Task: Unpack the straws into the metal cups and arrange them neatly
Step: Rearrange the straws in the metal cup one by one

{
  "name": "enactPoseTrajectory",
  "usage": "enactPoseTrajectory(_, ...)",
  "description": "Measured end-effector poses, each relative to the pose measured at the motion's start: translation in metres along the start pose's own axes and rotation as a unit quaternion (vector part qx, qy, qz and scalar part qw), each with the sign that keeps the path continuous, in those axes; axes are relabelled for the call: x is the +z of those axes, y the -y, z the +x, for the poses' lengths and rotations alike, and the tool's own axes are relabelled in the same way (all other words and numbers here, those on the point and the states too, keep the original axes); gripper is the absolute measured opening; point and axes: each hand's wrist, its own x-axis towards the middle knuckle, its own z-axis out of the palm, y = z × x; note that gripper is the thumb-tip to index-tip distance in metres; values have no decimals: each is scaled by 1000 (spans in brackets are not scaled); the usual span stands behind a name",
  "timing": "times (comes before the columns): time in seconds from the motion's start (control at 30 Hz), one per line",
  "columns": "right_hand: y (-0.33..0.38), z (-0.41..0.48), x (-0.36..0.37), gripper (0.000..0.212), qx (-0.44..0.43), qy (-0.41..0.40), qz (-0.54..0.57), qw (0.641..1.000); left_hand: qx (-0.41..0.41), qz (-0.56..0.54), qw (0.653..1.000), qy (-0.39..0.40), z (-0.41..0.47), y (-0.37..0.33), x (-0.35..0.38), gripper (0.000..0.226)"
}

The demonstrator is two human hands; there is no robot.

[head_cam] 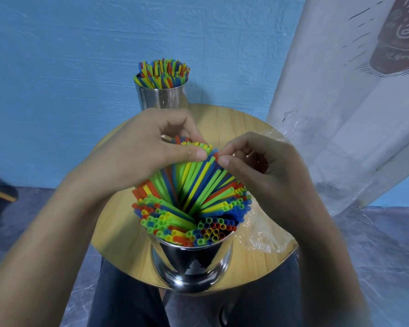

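Note:
A shiny metal cup stands at the near edge of the round wooden table. It is packed with coloured straws that fan outward. My left hand curls its fingers and thumb round the far straw tops. My right hand pinches a straw tip between thumb and forefinger beside the left thumb. A second metal cup, full of upright straws, stands at the table's far edge.
Crumpled clear plastic wrapping lies on the table's right side. A white printed sheet hangs at the right, against a blue wall. My knees in dark trousers are under the table's near edge.

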Motion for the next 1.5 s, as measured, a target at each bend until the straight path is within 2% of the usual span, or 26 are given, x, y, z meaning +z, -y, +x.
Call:
enactPoseTrajectory(0.23, 3, 1, 1, 12, -6, -16, -4, 1000, 17, -34, 999, -5, 3, -7, -2, 11)
enactPoseTrajectory(0.47, 9, 1, 3, 14, -1, -30, -12, 999, 62, -130, 984, -109, 3, -11, -6, 15)
enactPoseTrajectory(0.57, 10, 1, 4, 12, -2, -31, -8, 999, 81, -214, 954, -192, 3, -13, -12, 14)
enactPoseTrajectory(0.7, 9, -1, 4, 4, -8, -34, -5, 999, 73, -351, 883, -301, 1, -10, -20, 9)
enactPoseTrajectory(0.8, 6, 0, 5, 9, -18, -44, -24, 999, 57, -437, 836, -328, 0, -6, -21, 5)
enactPoseTrajectory(0.9, 4, 0, 4, 12, -42, -65, -18, 997, 27, -467, 822, -325, -1, -3, -19, 3)
enactPoseTrajectory(0.97, 5, 0, 3, 16, -48, -90, 30, 994, 5, -456, 832, -316, -3, -3, -16, 5)
enactPoseTrajectory(1.07, 11, -1, 0, 21, -56, -147, 132, 979, -33, -403, 867, -292, -5, -3, -10, 8)
enactPoseTrajectory(1.17, 15, 0, -5, 21, -63, -197, 226, 952, -29, -268, 932, -241, -6, 1, -7, 9)
enactPoseTrajectory(1.23, 15, 1, -9, 22, -56, -234, 251, 938, -10, -165, 972, -166, -7, 2, -7, 17)
enactPoseTrajectory(1.3, 16, 1, -12, 26, -46, -266, 252, 929, 4, -73, 996, -53, -8, 0, -9, 36)
enactPoseTrajectory(1.37, 16, 1, -15, 29, -43, -273, 226, 934, 13, 8, 999, 50, -8, -2, -10, 37)
enactPoseTrajectory(1.5, 11, 0, -7, 25, -52, -187, 79, 978, -16, 82, 993, 86, -1, 0, -6, 31)
